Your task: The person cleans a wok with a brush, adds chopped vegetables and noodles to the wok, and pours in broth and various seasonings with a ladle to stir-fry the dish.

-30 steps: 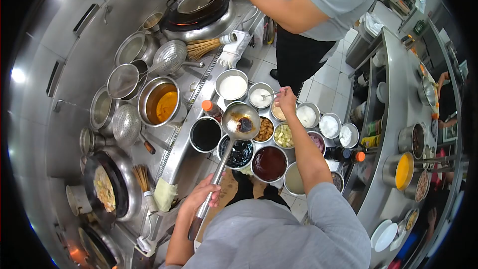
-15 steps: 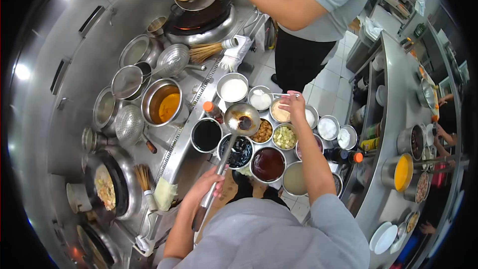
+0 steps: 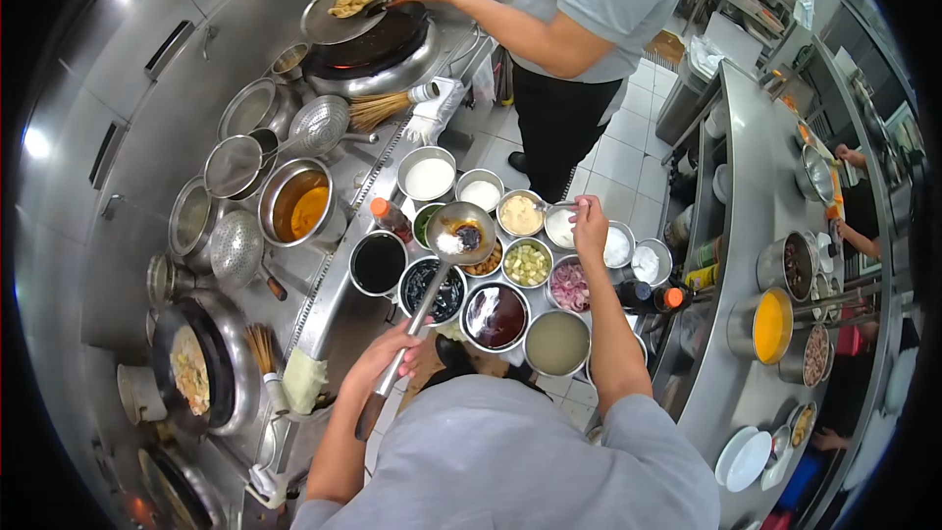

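Observation:
My left hand [image 3: 391, 355] is closed around the long handle of a ladle [image 3: 416, 318]. Dark sauce and white powder lie in the ladle's bowl, which is held over the tins. Between the fingers of my right hand [image 3: 591, 228] is the handle of a small spoon [image 3: 559, 205], its head at the right side of a tin of pale beige powder [image 3: 519, 215]. Close by are tins of white powder [image 3: 480, 192], diced green vegetable [image 3: 527, 264], chopped purple onion [image 3: 570, 287], dark red sauce [image 3: 495, 317] and black liquid [image 3: 378, 263].
A co-worker [image 3: 589, 29] tips a strainer [image 3: 339, 12] of food over a wok at the back. Left, a steel counter carries a pot of orange oil [image 3: 296, 202], perforated skimmers [image 3: 319, 128] and a wok of food [image 3: 191, 368]. A shelf counter [image 3: 687, 412] with pots runs along the right.
The view has shifted, so the tins sit further left. My right hand has moved the spoon from the white powder tin to the beige powder tin. More white powder shows in the ladle.

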`<action>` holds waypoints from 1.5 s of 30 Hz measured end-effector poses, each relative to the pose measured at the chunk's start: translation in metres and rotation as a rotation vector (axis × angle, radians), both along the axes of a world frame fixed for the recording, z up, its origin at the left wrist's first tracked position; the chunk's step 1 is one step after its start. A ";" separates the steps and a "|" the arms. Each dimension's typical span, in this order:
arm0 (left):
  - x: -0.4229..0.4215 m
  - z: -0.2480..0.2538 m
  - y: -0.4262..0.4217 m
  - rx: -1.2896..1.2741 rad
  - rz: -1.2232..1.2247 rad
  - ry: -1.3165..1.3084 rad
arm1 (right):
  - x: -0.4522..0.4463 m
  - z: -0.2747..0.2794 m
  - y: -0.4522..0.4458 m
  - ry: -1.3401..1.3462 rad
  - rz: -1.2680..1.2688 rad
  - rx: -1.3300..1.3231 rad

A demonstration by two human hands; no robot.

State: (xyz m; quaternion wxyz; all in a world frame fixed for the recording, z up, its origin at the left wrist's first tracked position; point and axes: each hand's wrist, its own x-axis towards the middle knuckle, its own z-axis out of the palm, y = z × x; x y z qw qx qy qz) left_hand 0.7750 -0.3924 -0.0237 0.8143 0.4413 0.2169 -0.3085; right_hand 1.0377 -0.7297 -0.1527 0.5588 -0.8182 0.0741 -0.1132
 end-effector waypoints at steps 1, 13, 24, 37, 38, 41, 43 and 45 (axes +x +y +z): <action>-0.007 0.002 -0.002 0.028 0.002 -0.006 | -0.001 0.005 -0.001 -0.053 0.017 -0.071; -0.098 0.039 -0.043 0.053 0.222 0.042 | 0.018 -0.084 -0.042 0.331 -0.089 -0.275; -0.196 0.013 0.011 -0.205 0.266 -0.070 | -0.119 -0.011 0.007 -0.084 0.246 0.054; -0.355 0.040 0.160 0.224 0.741 -0.365 | -0.425 0.134 0.315 0.454 1.497 0.214; -0.356 0.040 0.182 0.383 0.691 -0.543 | -0.466 0.163 0.339 0.512 1.526 0.458; -0.346 0.032 0.263 0.910 0.743 -0.605 | -0.528 0.196 0.417 1.309 1.519 1.046; -0.377 0.068 0.282 0.912 1.007 -0.443 | -0.538 0.202 0.470 1.169 1.527 0.849; -0.417 0.084 0.277 0.868 1.176 -0.501 | -0.532 0.195 0.523 0.878 1.502 0.404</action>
